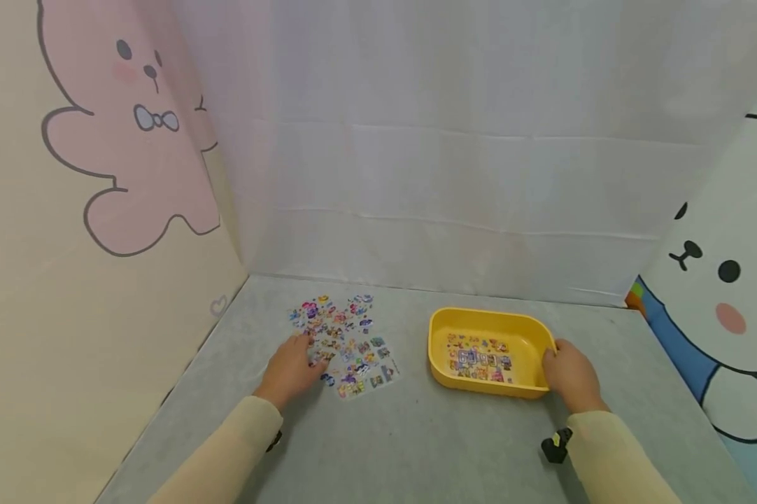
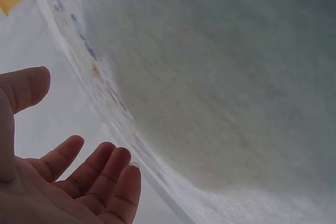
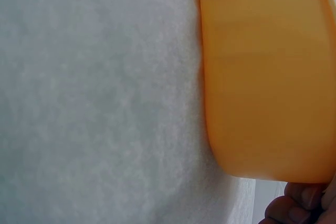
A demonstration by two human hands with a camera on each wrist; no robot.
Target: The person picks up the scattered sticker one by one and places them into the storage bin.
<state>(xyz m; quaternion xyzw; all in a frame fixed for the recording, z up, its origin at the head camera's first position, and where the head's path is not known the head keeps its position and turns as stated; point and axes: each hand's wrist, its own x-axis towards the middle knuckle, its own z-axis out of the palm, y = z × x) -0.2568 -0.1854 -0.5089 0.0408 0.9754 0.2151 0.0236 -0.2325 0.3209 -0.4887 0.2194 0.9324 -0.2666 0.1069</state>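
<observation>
Hanging beyond the right hand (image 1: 574, 374), a pale curtain (image 1: 454, 175) backs the grey table (image 1: 441, 448) beneath it. 2 cream sleeves (image 1: 227, 448) reach forward before me: that hand grips the right end of a yellow tray (image 1: 479, 319), while the left hand (image 1: 293, 371) is relaxed, thumb well apart from its fingers, partly covering colourful stickers (image 1: 359, 367); whether it touches them, I can't tell. Inside the tray, left of the grip, lies a 2nd sticker patch (image 1: 479, 358).

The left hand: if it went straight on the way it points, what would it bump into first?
Probably the colorful stickers on the table, right by its fingertips; whether they touch now is hard to tell.
</observation>
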